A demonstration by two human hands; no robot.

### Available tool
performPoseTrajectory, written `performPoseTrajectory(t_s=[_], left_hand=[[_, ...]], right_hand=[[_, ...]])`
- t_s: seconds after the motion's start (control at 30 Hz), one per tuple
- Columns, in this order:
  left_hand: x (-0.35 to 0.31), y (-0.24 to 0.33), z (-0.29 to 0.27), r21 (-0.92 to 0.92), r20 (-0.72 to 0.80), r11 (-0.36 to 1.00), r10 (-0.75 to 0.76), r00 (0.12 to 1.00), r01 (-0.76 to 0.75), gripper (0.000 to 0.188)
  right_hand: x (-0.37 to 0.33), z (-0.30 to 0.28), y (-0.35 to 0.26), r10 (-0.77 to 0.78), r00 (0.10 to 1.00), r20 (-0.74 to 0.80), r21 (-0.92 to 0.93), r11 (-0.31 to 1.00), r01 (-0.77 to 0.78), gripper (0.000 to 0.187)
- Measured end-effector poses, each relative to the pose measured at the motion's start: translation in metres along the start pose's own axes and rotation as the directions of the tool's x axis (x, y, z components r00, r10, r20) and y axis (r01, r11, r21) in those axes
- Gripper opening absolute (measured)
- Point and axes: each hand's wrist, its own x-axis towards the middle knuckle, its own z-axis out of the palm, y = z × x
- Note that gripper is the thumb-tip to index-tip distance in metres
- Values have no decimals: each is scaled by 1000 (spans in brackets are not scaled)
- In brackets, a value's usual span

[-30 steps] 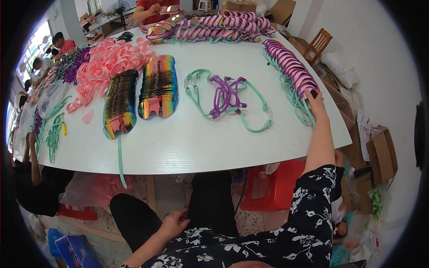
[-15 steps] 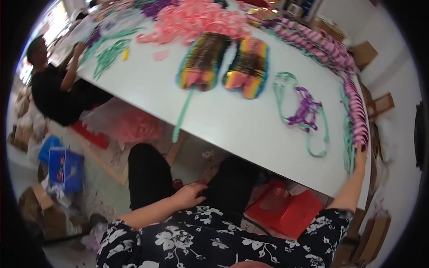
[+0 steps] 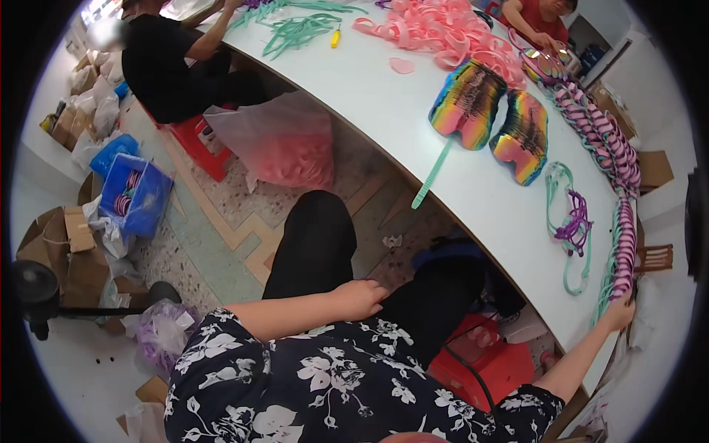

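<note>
My left hand rests on my lap, its fingers loosely bent and holding nothing that shows. Along the table's right edge, my right hand is closed at the near end of a long row of nested pink-and-purple goggles with teal straps. Its fingertips are partly hidden. To the left of that row lies a single loose teal strap with a purple lattice-like piece. Two stacks of rainbow mirrored lenses, notched at one end, stand farther back. From under the left stack a teal strip reaches past the table edge.
A heap of pink bands, teal straps and a small yellow-handled tool lie on the white table. One person sits at left, another at the far right. Below are a pink-filled bag, blue crate and red stool.
The view has swung left, so the table appears farther right and a second person shows at the far end. My right hand stays at the goggle row's end; my left stays on my lap.
</note>
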Motion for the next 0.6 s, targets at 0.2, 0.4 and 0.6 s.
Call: performPoseTrajectory(t_s=[0.2, 0.4, 0.6], left_hand=[[-33, -21, -18, 53, -104, 979, 202, 974, -197, 34], [-62, -32, -49, 173, -194, 932, 349, 917, -318, 41], [-106, -42, -63, 294, -319, 924, 334, 887, -243, 49]], right_hand=[[-64, -26, -119, -304, 929, -210, 287, 889, 356, 30], [-161, -70, -266, -309, 947, -93, 695, 661, 284, 19], [-216, -64, -336, -458, 888, 37, 822, 520, 234, 12]])
